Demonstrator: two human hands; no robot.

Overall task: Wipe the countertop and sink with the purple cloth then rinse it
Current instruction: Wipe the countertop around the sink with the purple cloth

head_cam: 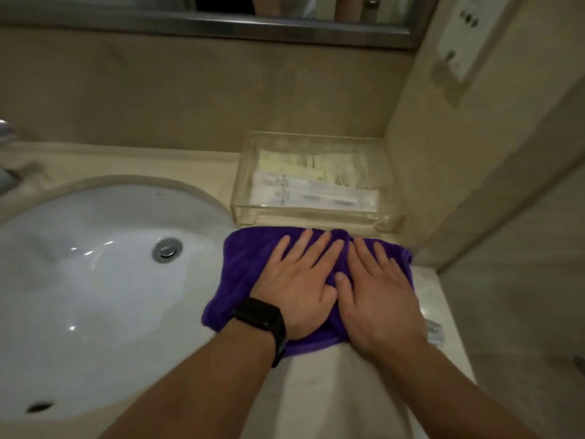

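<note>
The purple cloth (pixel 243 274) lies spread on the beige countertop (pixel 319 391), just right of the white oval sink (pixel 95 280) and overlapping its right rim. Both my hands lie flat on the cloth, side by side, fingers spread and pointing toward the wall. My left hand (pixel 300 280), with a black watch on its wrist, covers the cloth's middle. My right hand (pixel 376 293) covers its right part, and the two thumbs meet between them. Neither hand grips the cloth; the palms press on it.
A clear plastic tray (pixel 316 217) of wrapped toiletries stands against the back wall, just beyond the cloth. A chrome drain plug (pixel 167 249) sits in the basin. Part of a faucet (pixel 6 175) shows at the far left. A side wall (pixel 474 185) bounds the counter on the right.
</note>
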